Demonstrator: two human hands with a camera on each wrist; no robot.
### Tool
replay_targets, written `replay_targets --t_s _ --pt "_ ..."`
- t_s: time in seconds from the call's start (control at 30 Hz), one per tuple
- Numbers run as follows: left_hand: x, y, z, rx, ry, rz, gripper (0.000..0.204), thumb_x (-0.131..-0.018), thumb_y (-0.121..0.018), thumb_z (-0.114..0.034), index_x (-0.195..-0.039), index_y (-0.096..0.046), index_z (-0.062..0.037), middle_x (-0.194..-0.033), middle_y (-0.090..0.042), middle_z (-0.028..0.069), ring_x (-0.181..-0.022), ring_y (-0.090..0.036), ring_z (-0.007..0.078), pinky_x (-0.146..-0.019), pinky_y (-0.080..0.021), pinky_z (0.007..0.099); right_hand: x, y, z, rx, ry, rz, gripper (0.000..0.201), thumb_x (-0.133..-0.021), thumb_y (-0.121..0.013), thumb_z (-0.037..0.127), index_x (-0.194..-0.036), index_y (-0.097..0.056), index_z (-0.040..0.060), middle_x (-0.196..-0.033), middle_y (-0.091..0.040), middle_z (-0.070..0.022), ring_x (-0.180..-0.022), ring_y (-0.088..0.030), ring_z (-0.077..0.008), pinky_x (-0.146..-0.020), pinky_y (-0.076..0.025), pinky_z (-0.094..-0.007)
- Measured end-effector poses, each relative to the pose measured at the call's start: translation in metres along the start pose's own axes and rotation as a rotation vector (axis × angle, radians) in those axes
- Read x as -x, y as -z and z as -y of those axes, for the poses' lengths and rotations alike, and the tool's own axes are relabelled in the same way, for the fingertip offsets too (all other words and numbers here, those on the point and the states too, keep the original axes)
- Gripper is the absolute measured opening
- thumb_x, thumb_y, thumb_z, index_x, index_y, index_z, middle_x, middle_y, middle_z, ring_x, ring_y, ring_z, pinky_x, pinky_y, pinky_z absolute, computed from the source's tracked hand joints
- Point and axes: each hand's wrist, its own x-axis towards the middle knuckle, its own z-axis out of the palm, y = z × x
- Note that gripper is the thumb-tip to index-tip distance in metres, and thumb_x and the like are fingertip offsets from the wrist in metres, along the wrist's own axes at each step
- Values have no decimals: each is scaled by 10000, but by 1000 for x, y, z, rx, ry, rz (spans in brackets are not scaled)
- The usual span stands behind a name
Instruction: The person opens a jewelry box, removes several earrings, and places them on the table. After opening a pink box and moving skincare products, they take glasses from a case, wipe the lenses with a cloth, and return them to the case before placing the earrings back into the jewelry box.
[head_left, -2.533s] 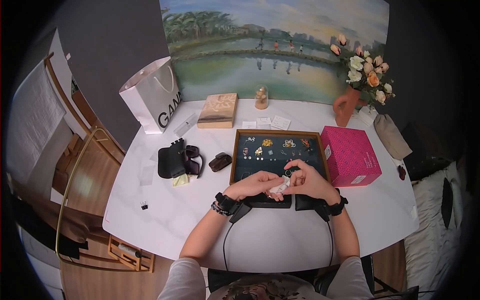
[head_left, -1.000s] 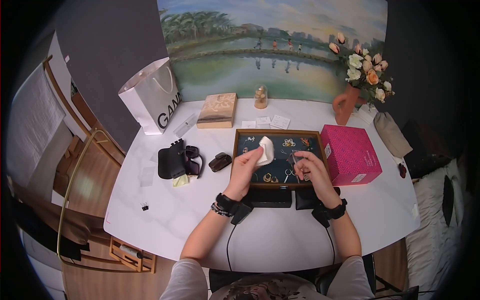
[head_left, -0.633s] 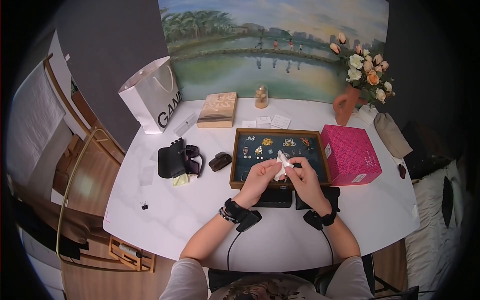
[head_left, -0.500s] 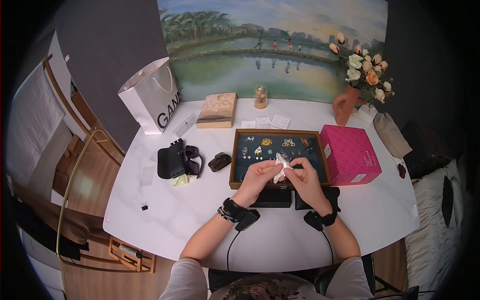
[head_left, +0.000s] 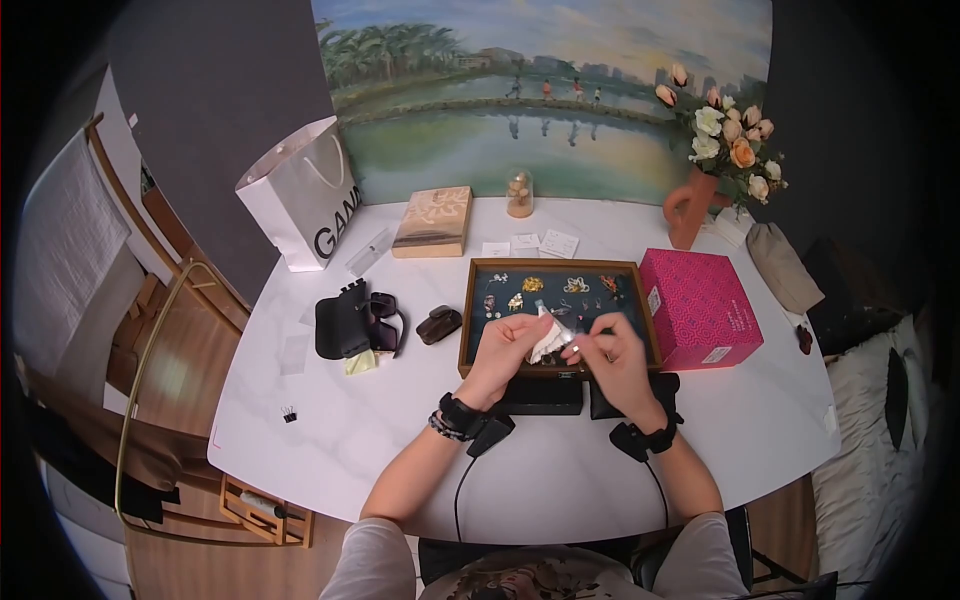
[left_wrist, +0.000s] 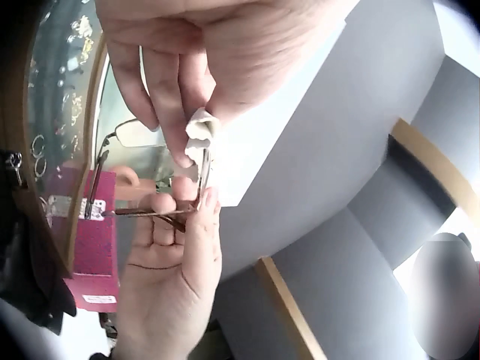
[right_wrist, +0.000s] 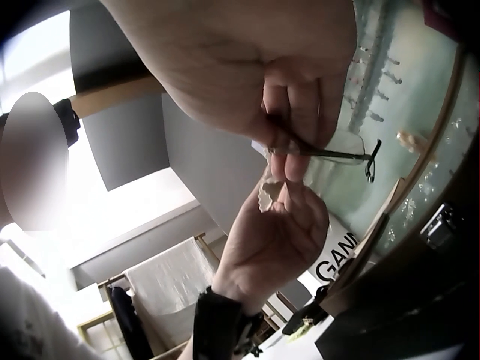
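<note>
Thin-framed eyeglasses [left_wrist: 135, 133] [right_wrist: 341, 155] are held between the two hands above the jewelry case [head_left: 465, 320]. My left hand [head_left: 507, 350] [left_wrist: 225, 45] [right_wrist: 274, 244] pinches a white cloth [head_left: 545, 345] [left_wrist: 201, 127] [right_wrist: 268, 195] with thumb and fingers, at one side of the glasses. Opposite it, my right hand [head_left: 622, 372] [left_wrist: 169, 274] [right_wrist: 247, 60] grips the glasses by the frame and a temple, its fingers curled. Where the cloth meets the lens, the fingers partly hide it. Earrings and other jewelry lie in the case.
Right of the case stands a pink box [head_left: 700, 310]. Sunglasses [head_left: 385, 325], a black case [head_left: 342, 322] and a brown item [head_left: 438, 324] lie to its left. Behind are a book [head_left: 432, 222], glass dome [head_left: 519, 195], white bag [head_left: 300, 195] and flower vase [head_left: 690, 210].
From apart a second ago, the hands came together with the cloth at the glasses. Since half a second ago, the left hand and cloth have shifted slightly left, and the right hand's fingers have changed position.
</note>
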Motion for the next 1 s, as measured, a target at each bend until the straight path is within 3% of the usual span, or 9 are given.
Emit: replay_targets --t_s 0.27,0.33,0.4,0.47,0.53,0.57,0.67,0.77,1.0 --pt "5 8 7 -492 106 485 274 -1009 -735 -238 -883 -772 3 -715 -634 -113 -626 -470 -24 -528 -342 207 -9 23 13 -278 11 -148 184 -1071 -599 109 -1197 -488 34 -895 -720 -127 -814 -697 -145 -780 -575 -284" --pt "11 0 3 -480 37 422 346 -1004 -735 -287 -828 -760 10 -671 -652 -81 -595 -519 0 -538 -383 207 -8 26 21 -361 -108 -147 169 -1090 -576 168 -1187 -563 30 -937 -719 -115 -851 -699 -152 -799 -577 -301" --pt "9 -4 -12 -686 -29 5 355 -998 -742 -298 -824 -744 11 -682 -682 -32 -621 -593 35 -596 -455 187 -8 27 18 -381 -135 -144 188 -1096 -567 197 -1176 -595 30 -960 -717 -108 -867 -699 -155 -810 -576 -306" --pt "5 -1 -15 -681 -10 -75 330 -1011 -717 -327 -1005 -725 3 -865 -741 53 -799 -677 100 -705 -511 225 -7 28 19 -402 -161 -142 217 -1102 -558 226 -1165 -626 30 -983 -716 -101 -884 -699 -158 -821 -574 -312" --pt "5 -9 -12 -591 -396 -202 385 -1030 -683 -320 -1267 -638 -20 -1175 -718 101 -1077 -663 141 -870 -525 279 -6 27 22 -478 -192 -78 234 -1105 -550 238 -1152 -644 29 -1005 -715 -94 -909 -700 -160 -842 -568 -311" --pt "5 0 -9 -752 -408 -47 509 -1030 -679 -317 -1439 -527 -54 -1373 -624 112 -1240 -595 171 -994 -492 329 -6 26 21 -478 -194 -75 234 -1105 -550 238 -1152 -644 29 -1005 -715 -94 -909 -700 -160 -842 -568 -311" --pt "7 -1 -3 -519 -132 186 832 -907 -831 -170 -1594 -371 -89 -1375 -611 133 -1189 -620 177 -996 -503 306 -6 28 16 -540 -206 -48 228 -1107 -544 230 -1159 -642 31 -1014 -716 -97 -923 -701 -161 -855 -562 -312" --pt "14 -5 -17 -469 -161 326 997 -834 -882 -87 -1635 -289 -98 -1364 -607 125 -1170 -620 166 -961 -528 296 -6 31 15 -599 -200 -49 223 -1106 -541 218 -1175 -642 33 -1036 -714 -97 -951 -698 -162 -873 -564 -322" --pt "14 -11 -10 -569 -180 314 904 -876 -844 -83 -1613 -321 -57 -1190 -694 105 -959 -677 132 -851 -568 279 -7 27 28 -568 -195 -75 279 -1079 -581 155 -1319 -593 13 -1208 -706 -132 -1065 -697 -174 -929 -566 -319"
